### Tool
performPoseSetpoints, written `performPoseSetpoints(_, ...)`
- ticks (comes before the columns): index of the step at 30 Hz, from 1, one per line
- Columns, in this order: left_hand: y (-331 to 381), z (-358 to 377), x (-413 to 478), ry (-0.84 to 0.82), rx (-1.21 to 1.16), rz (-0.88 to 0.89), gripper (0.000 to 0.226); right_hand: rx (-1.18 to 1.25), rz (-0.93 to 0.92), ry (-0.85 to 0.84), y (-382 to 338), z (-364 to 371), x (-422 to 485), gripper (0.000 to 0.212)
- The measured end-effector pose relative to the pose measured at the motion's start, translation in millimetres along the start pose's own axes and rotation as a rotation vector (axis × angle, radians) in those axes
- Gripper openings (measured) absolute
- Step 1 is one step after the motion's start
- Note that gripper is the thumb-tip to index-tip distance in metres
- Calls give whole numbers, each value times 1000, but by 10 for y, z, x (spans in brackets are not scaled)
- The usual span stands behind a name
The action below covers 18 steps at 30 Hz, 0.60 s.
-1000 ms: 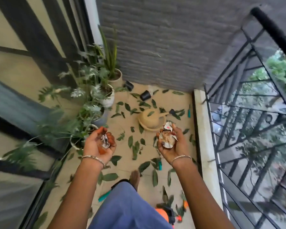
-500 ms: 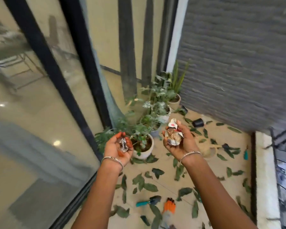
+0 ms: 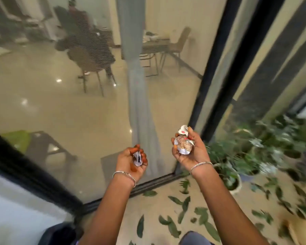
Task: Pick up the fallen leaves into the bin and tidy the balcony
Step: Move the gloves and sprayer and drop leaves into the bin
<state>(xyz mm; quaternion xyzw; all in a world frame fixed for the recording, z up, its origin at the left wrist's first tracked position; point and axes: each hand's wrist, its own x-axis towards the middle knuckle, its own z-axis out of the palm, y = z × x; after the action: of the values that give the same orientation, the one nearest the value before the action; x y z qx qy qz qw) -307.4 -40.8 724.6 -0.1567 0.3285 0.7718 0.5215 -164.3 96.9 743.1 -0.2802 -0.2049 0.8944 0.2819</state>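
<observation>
The small wrapper (image 3: pixel 137 157) could slip out of the left hand (image 3: pixel 131 161), because it sits loose in the palm with the fingers only half bent over it. The big wrapper (image 3: pixel 183 145) in the right hand (image 3: pixel 187 151) pokes out past the fingers at the top. A bit of wind or a quick turn could drop it among the leaves (image 3: pixel 140 226). Then there would be more mess on the floor (image 3: pixel 157 209), not less.

Both hands are full, so no hand is free to pick up a leaf. I think the paper has to go in the bin first, and no bin shows in this view. The glass door (image 3: pixel 78 112) is near, in front of the hands. The potted plant (image 3: pixel 226 174) stands just beside the right arm. A wide swing could bump either one.

The left hand is palm up and cupped, with its fingers bent round the small wrapper. The right hand is palm up too and spread wider, with fingers and thumb curled round the big wrapper. The leaves lie spread on the balcony floor, low and to the right of the arms. Neither hand touches them.
</observation>
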Motion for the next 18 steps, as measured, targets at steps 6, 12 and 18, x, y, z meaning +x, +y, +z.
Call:
performPoseSetpoints(6, 671, -963, -425, 163, -213, 226, 18, -155, 270, -141, 999, 686, 340, 19)
performPoseSetpoints(12, 1105, -1982, -998, 349, -474, 477, 10, -319, 564, -212, 2117, 1115, 541, 12)
performPoseSetpoints(18, 1270, -2949, -1443, 569, -711, 616, 12, -678, 811, -174, 3305, 1272, 674, 15)
